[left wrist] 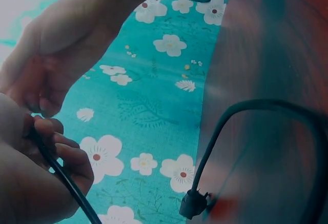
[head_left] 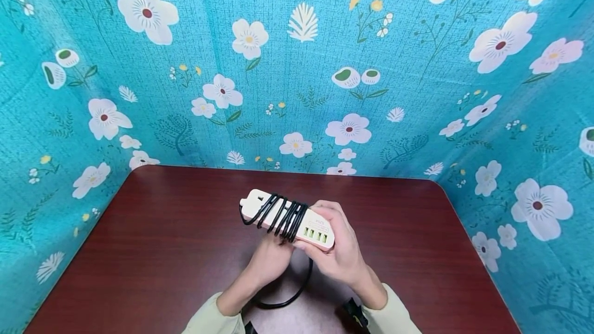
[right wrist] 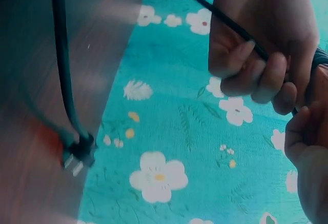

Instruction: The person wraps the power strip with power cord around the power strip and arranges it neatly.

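A white power strip (head_left: pixel 320 231) is held tilted over the table in the head view, its green-lined USB ports facing up. Black cord (head_left: pixel 291 220) is wound in several turns around its middle. My right hand (head_left: pixel 341 246) grips the port end, thumb along the near side. Below the windings is my left hand (head_left: pixel 273 259), its fingers curled round the loose cord (right wrist: pixel 225 21), as the right wrist view shows. The cord's free length loops down toward me in the head view. A black plug (left wrist: pixel 193 204) at its end hangs in the left wrist view.
A dark red wooden table (head_left: pixel 162 231) lies under the hands. Blue flowered cloth (head_left: pixel 297 92) hangs behind it and along both sides. Black straps (head_left: pixel 355 313) sit near the light sleeves (head_left: pixel 392 313).
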